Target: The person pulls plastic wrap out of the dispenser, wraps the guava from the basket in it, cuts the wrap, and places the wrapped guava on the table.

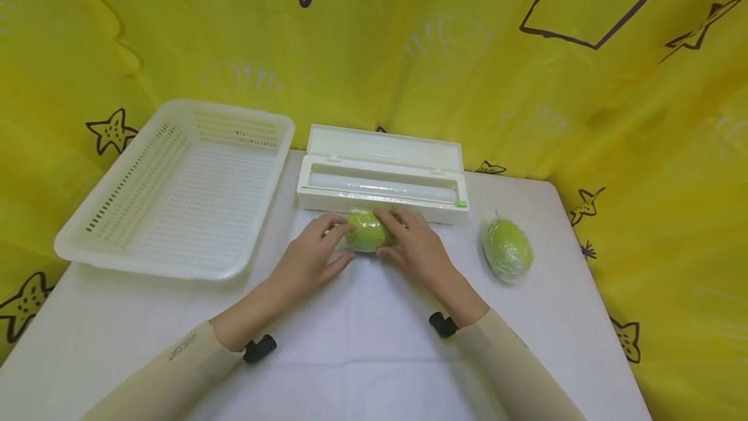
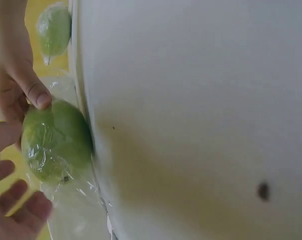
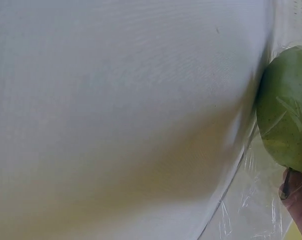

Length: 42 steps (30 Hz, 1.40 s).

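Observation:
A green mango (image 1: 369,231) in clear plastic wrap lies on the white table, just in front of a long white cling film box (image 1: 382,210). My right hand (image 1: 417,242) holds its right end, and the thumb presses against the fruit in the left wrist view. At the other end is my left hand (image 1: 318,245), its fingers bent loosely and spread beside the mango (image 2: 58,142). Clear film (image 2: 75,210) stretches out past the fruit. The right wrist view shows the right thumb (image 3: 296,200) by the mango's stem end.
A second wrapped mango (image 1: 507,249) lies to the right. On the left stands a white plastic basket (image 1: 158,268) with slotted sides. The box's lid (image 1: 386,148) is raised, showing a film roll (image 1: 380,186) inside. A yellow patterned curtain (image 1: 362,63) hangs behind the table.

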Tool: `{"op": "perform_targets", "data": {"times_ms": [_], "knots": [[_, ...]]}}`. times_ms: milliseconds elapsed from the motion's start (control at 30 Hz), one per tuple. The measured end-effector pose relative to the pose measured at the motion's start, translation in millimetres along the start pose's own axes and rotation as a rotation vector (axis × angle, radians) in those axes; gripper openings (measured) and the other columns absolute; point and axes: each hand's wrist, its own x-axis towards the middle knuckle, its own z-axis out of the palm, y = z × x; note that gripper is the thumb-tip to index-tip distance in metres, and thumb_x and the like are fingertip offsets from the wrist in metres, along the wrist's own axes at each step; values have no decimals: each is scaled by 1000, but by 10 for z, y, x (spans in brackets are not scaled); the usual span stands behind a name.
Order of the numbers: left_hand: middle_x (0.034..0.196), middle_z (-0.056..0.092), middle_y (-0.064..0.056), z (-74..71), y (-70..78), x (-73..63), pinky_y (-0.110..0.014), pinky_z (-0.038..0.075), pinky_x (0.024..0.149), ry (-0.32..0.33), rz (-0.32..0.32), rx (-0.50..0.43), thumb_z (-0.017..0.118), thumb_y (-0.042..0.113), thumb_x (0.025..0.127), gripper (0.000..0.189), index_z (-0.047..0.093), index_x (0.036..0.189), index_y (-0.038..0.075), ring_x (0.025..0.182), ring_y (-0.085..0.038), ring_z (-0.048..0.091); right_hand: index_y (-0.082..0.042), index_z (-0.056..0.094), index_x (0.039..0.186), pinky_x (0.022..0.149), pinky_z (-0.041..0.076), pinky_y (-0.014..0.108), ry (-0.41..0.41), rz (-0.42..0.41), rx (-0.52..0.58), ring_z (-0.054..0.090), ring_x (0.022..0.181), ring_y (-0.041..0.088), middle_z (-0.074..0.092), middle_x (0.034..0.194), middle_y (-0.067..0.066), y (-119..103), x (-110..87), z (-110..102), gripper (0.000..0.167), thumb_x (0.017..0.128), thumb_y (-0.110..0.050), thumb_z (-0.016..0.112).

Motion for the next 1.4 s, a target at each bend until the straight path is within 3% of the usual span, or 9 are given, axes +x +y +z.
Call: {"op": "perform_targets", "data": {"times_ms": [133, 233, 367, 533, 800, 967, 1033, 1167, 1400], "knots": [[148, 43, -13, 64, 9, 14, -47, 48, 102, -158, -78, -15, 76, 33, 89, 74, 42, 149, 9, 131, -33, 47, -22, 47, 149, 98, 50, 49, -7, -2, 13, 50, 126, 33, 52, 140, 8, 15, 15, 1, 76, 82, -34, 81], [148, 42, -12, 106, -5, 61, -46, 49, 102, -190, -128, -48, 76, 33, 89, 77, 38, 151, 7, 129, -30, 50, -21, 46, 149, 101, 48, 49, -18, -3, 29, 50, 128, 33, 52, 141, 8, 25, 33, 1, 75, 83, -34, 80], [144, 43, -9, 151, -19, 154, -42, 53, 95, -189, -160, -53, 80, 33, 86, 80, 39, 150, 8, 119, -27, 57, -21, 45, 150, 103, 47, 49, -38, 5, 31, 49, 128, 32, 52, 142, 7, 35, 55, -15, 75, 84, -35, 79], [141, 44, -11, 196, -14, 256, -43, 55, 89, -202, -174, 16, 87, 30, 77, 90, 39, 150, 8, 117, -28, 56, -21, 45, 150, 103, 46, 49, -45, 12, 32, 50, 128, 33, 52, 141, 9, 48, 81, -26, 75, 85, -36, 78], [133, 49, -16, 300, 13, 384, -44, 59, 82, -154, -170, 152, 94, 22, 66, 96, 41, 145, 3, 118, -32, 57, -21, 43, 152, 89, 54, 47, -1, 9, 57, 58, 114, 34, 45, 135, 20, 48, 99, -8, 77, 85, -36, 78], [128, 54, -16, 324, -2, 412, -44, 59, 78, -146, -163, 200, 93, 27, 69, 90, 44, 141, 4, 111, -32, 60, -13, 41, 149, 100, 49, 45, 52, 0, 44, 54, 121, 30, 52, 137, 13, 44, 73, 26, 82, 82, -35, 83], [128, 56, -15, 315, -21, 409, -45, 59, 77, -134, -159, 194, 92, 29, 70, 88, 46, 140, 4, 112, -31, 60, -13, 47, 144, 105, 46, 45, 91, -19, -15, 51, 125, 30, 54, 138, 9, 38, 56, 49, 81, 77, -38, 86], [131, 57, -14, 293, -70, 400, -46, 58, 85, -120, -147, 142, 92, 31, 70, 86, 48, 140, 5, 118, -30, 58, -15, 53, 137, 101, 46, 47, 161, -47, -128, 50, 121, 32, 55, 136, 6, 9, 31, 101, 87, 65, -42, 93], [128, 57, -14, 269, -134, 385, -46, 53, 95, -111, -146, 22, 92, 28, 69, 85, 47, 139, 8, 115, -30, 60, -14, 52, 136, 91, 55, 46, 160, 10, -45, 52, 121, 32, 54, 133, 6, -42, 70, 132, 83, 66, -24, 94]]}}
